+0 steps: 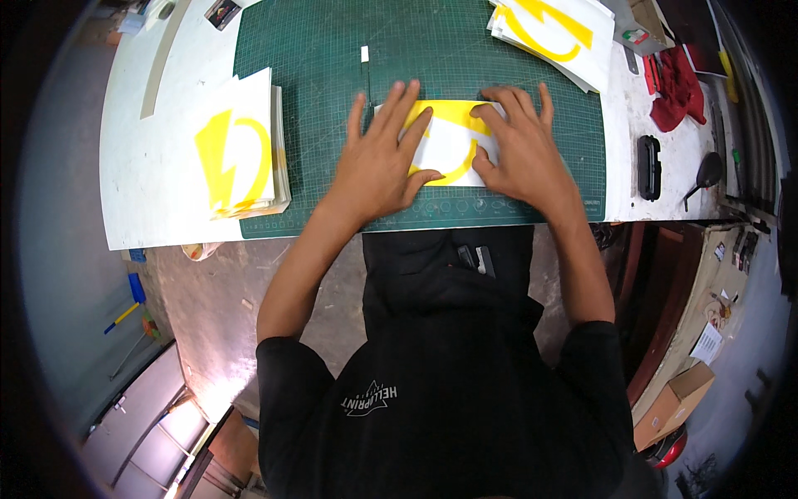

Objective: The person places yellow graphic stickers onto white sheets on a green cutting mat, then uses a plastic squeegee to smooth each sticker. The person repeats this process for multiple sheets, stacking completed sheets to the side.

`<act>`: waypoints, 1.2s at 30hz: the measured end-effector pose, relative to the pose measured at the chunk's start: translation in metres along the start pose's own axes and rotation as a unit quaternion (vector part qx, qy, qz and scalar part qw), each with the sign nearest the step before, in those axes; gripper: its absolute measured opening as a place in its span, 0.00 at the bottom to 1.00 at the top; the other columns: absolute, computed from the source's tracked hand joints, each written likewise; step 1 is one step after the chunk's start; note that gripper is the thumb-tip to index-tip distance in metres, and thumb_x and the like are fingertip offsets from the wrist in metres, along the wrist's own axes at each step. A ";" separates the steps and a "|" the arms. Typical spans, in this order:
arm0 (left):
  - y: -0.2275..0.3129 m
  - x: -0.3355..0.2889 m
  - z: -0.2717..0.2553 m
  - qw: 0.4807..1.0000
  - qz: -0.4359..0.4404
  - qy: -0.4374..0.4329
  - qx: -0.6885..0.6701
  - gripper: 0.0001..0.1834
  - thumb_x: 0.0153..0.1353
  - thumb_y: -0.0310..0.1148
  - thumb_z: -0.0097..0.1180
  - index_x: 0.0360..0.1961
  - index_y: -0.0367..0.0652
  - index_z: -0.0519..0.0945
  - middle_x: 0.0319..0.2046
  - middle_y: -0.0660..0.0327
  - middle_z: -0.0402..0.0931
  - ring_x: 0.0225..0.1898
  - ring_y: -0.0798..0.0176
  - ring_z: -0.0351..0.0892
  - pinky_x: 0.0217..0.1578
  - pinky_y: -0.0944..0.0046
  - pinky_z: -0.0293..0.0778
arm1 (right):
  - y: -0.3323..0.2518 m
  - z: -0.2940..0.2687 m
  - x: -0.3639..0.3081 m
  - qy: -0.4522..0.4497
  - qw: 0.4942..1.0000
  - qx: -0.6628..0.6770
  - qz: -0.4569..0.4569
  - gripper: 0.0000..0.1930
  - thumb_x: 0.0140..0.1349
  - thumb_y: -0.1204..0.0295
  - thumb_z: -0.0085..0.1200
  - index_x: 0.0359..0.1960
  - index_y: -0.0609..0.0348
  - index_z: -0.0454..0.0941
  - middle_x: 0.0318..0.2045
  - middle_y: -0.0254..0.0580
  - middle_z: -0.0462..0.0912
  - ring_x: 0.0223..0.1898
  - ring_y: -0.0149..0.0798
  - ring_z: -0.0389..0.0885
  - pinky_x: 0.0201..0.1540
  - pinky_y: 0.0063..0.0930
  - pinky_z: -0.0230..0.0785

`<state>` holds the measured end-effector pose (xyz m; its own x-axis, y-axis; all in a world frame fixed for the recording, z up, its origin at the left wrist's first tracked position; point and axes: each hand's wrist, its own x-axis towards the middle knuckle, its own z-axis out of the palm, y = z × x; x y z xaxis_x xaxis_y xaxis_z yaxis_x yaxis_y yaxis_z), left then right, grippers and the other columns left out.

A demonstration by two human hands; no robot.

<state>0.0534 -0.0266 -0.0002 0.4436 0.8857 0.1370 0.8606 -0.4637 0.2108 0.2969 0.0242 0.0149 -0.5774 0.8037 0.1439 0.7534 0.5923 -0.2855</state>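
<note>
A white sheet with a yellow printed design (453, 170) lies on a green cutting mat (316, 158). Over its left part my left hand (381, 162) is spread, the fingers apart and the thumb reaching across the print. At the sheet's right edge rests my right hand (525, 154), its fingers bent but apart, touching the sheet's upper right side. Neither hand grips anything. To the left, a stack of similar yellow-and-white sheets (241, 158) overlaps the mat's edge. More such sheets (553, 37) lie fanned at the far right.
A small white piece (364, 54) sits on the mat beyond my left hand. Along the table's right side are a red cloth (680, 90), a black case (649, 168) and a dark round-headed tool (708, 170). A long flat strip (162, 62) lies at the far left.
</note>
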 end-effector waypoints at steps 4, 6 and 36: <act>-0.004 -0.004 0.022 0.998 -0.001 -0.056 -0.022 0.49 0.69 0.57 0.57 0.79 0.33 0.57 0.82 0.41 0.46 0.84 0.42 0.43 0.79 0.33 0.37 | -0.023 0.041 0.003 0.023 0.996 -0.064 -0.059 0.33 0.56 0.65 0.61 0.66 0.63 0.77 0.73 0.55 0.70 0.78 0.52 0.62 0.80 0.73 0.36; -0.006 -0.003 0.017 0.998 0.002 -0.065 -0.024 0.49 0.71 0.56 0.55 0.80 0.31 0.54 0.82 0.41 0.47 0.84 0.41 0.43 0.80 0.34 0.36 | -0.031 0.055 0.005 -0.004 0.999 0.021 -0.040 0.34 0.66 0.64 0.55 0.73 0.64 0.69 0.77 0.54 0.66 0.80 0.52 0.59 0.80 0.72 0.35; 0.008 -0.014 0.029 0.999 -0.049 -0.019 0.013 0.47 0.76 0.59 0.42 0.79 0.28 0.55 0.81 0.40 0.49 0.84 0.45 0.44 0.80 0.35 0.35 | -0.016 0.044 -0.023 0.248 0.942 0.040 0.222 0.13 0.64 0.76 0.61 0.51 0.62 0.83 0.36 0.51 0.87 0.30 0.53 0.88 0.30 0.43 0.80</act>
<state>0.0619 -0.0418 -0.0287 0.3665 0.9270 0.0794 0.9062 -0.3750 0.1955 0.2838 -0.0061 -0.0255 0.0210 0.9107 0.4126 0.8486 0.2020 -0.4890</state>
